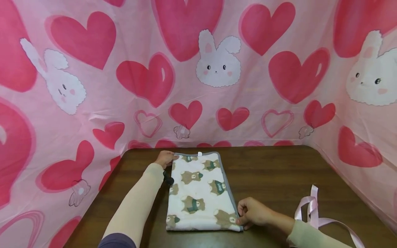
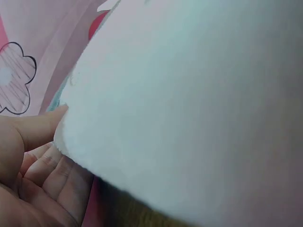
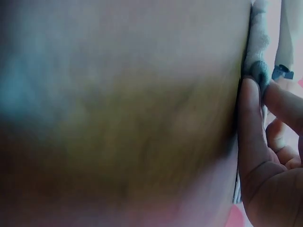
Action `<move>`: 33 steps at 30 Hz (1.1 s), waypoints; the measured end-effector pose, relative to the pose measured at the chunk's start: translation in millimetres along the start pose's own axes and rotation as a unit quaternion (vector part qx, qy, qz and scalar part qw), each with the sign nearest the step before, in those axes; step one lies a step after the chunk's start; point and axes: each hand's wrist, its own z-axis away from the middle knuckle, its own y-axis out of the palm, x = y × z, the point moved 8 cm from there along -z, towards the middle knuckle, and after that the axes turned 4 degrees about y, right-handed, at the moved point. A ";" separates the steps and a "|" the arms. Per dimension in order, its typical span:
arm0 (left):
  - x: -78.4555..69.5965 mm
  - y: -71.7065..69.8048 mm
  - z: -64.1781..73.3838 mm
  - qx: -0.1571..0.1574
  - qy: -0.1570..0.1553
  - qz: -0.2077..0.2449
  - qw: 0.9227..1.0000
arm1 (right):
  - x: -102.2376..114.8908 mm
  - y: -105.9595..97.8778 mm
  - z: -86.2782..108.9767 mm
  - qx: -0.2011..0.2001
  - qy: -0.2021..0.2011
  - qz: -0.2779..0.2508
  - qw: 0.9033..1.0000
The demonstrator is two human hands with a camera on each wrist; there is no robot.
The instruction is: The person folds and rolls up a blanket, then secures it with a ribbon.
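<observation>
A folded blanket (image 1: 198,193), white with brown bears and grey edging, lies on the wooden table in the head view. My left hand (image 1: 166,158) pinches its far left corner. Seen from the left wrist, the white cloth (image 2: 165,109) fills most of the view, and that hand (image 2: 40,175) has its thumb at the edge with the other fingers below. At the near right corner, my right hand (image 1: 254,213) grips the grey-edged layers. The right wrist view shows this hand (image 3: 270,156) with the blanket's edge (image 3: 258,52) between thumb and finger.
A loose pink ribbon (image 1: 313,210) lies curled on the right of the dark wooden table (image 1: 266,172), beside the right forearm. Pink cloth (image 1: 217,100) printed with hearts and rabbits hangs behind the table and along both sides. A small white tag (image 1: 200,153) sticks out from the blanket's far edge.
</observation>
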 end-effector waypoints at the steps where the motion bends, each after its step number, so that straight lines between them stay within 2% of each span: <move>1: 0.1 0.5 -0.6 0.000 -0.002 0.001 1.000 | -0.4 0.6 0.9 -0.003 0.000 -0.005 1.000; 8: -1.3 4.7 -3.8 0.011 -0.015 0.024 1.000 | -3.5 -0.5 6.5 -0.040 0.018 -0.037 0.998; 18: -0.1 15.3 -8.9 0.048 -0.063 0.082 0.993 | -11.3 0.4 15.4 -0.021 0.048 -0.088 0.995; 26: -5.5 27.1 -8.4 0.051 -0.066 0.098 0.992 | -17.0 1.2 21.6 -0.021 0.050 -0.109 0.993; 33: -3.9 36.3 -11.9 0.052 -0.059 0.103 0.992 | -19.8 0.5 23.8 -0.029 0.036 -0.095 0.994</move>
